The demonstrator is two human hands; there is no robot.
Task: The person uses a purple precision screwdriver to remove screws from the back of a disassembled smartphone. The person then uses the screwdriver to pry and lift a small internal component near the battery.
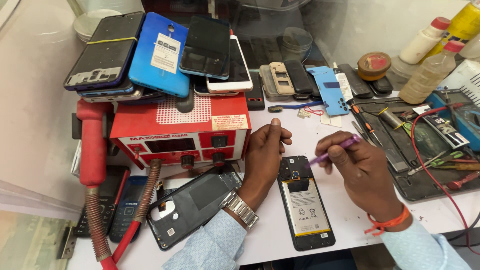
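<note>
White desk (280, 240) carries a red box-shaped machine (181, 131) just left of the left hand (264, 152), and below that hand's wrist lies a black back cover (192, 202). Between both hands lies an opened phone (305, 202), battery showing, with the left hand resting loosely curled and empty at its top left edge. Right hand (362, 172) pinches a thin purple tool (332, 150), its tip at the phone's top right corner.
</note>
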